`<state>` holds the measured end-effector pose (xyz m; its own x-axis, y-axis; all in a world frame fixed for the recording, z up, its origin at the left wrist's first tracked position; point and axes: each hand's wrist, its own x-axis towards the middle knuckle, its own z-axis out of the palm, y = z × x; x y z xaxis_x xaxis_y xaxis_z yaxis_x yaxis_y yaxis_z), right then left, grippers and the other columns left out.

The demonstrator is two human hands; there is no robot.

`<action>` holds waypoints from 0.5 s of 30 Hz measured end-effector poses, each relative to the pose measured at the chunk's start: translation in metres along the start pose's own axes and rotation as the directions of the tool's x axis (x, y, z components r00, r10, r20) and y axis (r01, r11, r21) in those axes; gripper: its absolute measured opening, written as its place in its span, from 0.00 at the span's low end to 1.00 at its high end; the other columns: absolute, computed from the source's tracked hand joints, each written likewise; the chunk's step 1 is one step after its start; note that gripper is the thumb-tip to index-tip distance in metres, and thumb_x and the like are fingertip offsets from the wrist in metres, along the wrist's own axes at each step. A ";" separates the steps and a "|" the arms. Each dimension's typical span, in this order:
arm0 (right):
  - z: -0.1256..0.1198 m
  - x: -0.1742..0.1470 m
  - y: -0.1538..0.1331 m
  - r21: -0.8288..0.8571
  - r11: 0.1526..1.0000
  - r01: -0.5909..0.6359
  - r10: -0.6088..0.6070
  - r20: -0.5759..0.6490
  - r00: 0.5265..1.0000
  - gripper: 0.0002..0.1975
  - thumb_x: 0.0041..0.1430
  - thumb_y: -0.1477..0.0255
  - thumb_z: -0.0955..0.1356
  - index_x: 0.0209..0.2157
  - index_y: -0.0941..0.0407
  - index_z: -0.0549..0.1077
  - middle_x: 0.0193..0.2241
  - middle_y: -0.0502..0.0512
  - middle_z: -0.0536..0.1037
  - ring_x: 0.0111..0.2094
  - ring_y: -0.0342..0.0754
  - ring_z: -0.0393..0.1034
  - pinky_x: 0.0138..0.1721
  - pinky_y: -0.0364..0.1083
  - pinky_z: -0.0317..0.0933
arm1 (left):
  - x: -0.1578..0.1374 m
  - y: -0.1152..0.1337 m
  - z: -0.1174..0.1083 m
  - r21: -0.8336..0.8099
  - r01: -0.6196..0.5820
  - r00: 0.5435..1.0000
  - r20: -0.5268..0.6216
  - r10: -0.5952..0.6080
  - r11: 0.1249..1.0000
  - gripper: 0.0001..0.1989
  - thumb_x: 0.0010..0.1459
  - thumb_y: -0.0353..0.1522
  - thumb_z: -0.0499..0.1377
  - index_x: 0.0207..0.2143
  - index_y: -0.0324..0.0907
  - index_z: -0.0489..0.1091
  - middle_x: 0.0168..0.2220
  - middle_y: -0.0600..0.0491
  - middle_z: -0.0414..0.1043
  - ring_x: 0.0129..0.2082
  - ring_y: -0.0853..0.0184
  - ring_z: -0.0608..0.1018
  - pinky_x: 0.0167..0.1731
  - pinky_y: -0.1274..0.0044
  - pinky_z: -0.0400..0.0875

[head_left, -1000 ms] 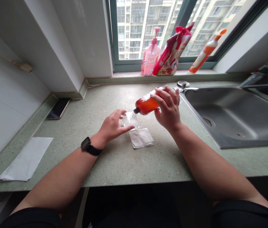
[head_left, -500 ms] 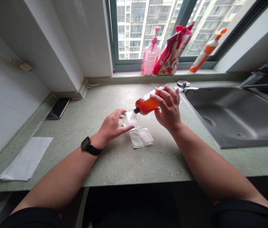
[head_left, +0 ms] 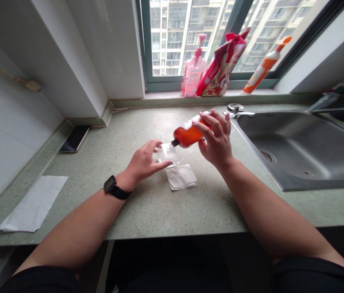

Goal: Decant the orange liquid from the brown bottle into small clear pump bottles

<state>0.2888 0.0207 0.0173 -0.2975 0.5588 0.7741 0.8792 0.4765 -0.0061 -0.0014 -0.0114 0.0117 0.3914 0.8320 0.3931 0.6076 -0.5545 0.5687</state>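
Observation:
My right hand [head_left: 217, 140] is wrapped round an orange-brown bottle [head_left: 188, 135] with a white label. The bottle is tilted down to the left, and its dark neck is over a small clear plastic container [head_left: 169, 155]. Something clear shows at the bottle's mouth, looking like a thin stream of liquid. My left hand [head_left: 146, 160], with a black watch on its wrist, curves round the container's left side, thumb in front and fingers behind. A folded white tissue [head_left: 181, 178] lies on the counter just in front of the container.
On the speckled green counter [head_left: 160, 215], a phone [head_left: 75, 139] and a folded white paper [head_left: 34, 205] lie to the left. A steel sink [head_left: 300, 150] is at the right. A pink pump bottle [head_left: 193, 75], a red pouch [head_left: 222, 69] and an orange-white bottle [head_left: 263, 69] stand on the sill.

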 end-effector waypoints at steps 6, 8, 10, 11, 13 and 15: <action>0.000 0.000 0.000 -0.007 1.000 0.007 -0.007 -0.001 1.000 0.36 0.63 0.81 0.67 0.68 0.38 0.65 0.67 0.53 0.73 0.75 0.66 0.57 0.75 0.77 0.42 | 0.000 0.000 0.000 0.009 -0.002 1.000 -0.002 0.002 1.000 0.32 0.58 0.50 0.73 0.56 0.44 0.67 0.50 0.48 0.80 0.45 0.57 0.85 0.44 0.66 0.82; 0.000 0.000 0.001 -0.006 1.000 0.005 -0.005 0.001 1.000 0.36 0.63 0.81 0.67 0.68 0.38 0.66 0.67 0.53 0.72 0.75 0.66 0.57 0.75 0.77 0.43 | 0.000 0.000 0.000 0.005 -0.004 1.000 -0.003 0.004 1.000 0.32 0.58 0.50 0.73 0.55 0.44 0.67 0.50 0.48 0.80 0.45 0.57 0.85 0.45 0.66 0.82; 0.000 -0.001 0.001 0.006 1.000 0.008 -0.008 -0.003 1.000 0.36 0.63 0.81 0.67 0.68 0.38 0.66 0.67 0.52 0.72 0.75 0.65 0.56 0.75 0.76 0.42 | 0.000 0.000 0.000 0.002 -0.005 1.000 -0.005 0.005 1.000 0.32 0.57 0.50 0.73 0.55 0.44 0.67 0.50 0.47 0.80 0.45 0.57 0.85 0.45 0.66 0.81; 0.000 -0.001 0.002 0.018 1.000 0.015 -0.014 -0.011 1.000 0.36 0.63 0.81 0.67 0.67 0.38 0.66 0.67 0.52 0.72 0.75 0.65 0.56 0.75 0.76 0.42 | 0.000 0.000 0.000 0.003 -0.005 1.000 -0.006 0.005 1.000 0.32 0.57 0.50 0.73 0.55 0.44 0.67 0.51 0.47 0.80 0.45 0.57 0.85 0.45 0.66 0.81; 0.001 -0.001 0.002 0.033 0.999 0.031 -0.030 -0.028 0.999 0.35 0.63 0.81 0.67 0.67 0.39 0.67 0.68 0.52 0.71 0.75 0.65 0.56 0.75 0.76 0.42 | 0.000 0.000 0.000 0.007 -0.004 1.000 -0.004 0.004 1.000 0.33 0.57 0.49 0.74 0.56 0.44 0.67 0.51 0.47 0.80 0.45 0.57 0.85 0.45 0.66 0.81; 0.000 0.000 0.001 0.018 0.999 0.032 -0.031 -0.032 0.999 0.34 0.63 0.81 0.67 0.66 0.39 0.68 0.67 0.53 0.72 0.75 0.65 0.56 0.75 0.76 0.43 | 0.000 0.000 0.000 0.010 -0.003 1.000 0.000 0.003 1.000 0.33 0.57 0.49 0.74 0.56 0.43 0.67 0.51 0.47 0.80 0.45 0.57 0.85 0.45 0.65 0.81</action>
<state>0.2894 0.0211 0.0168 -0.3130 0.5215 0.7938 0.8621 0.5066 0.0071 -0.0014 -0.0119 0.0120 0.3935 0.8303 0.3946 0.6133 -0.5569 0.5601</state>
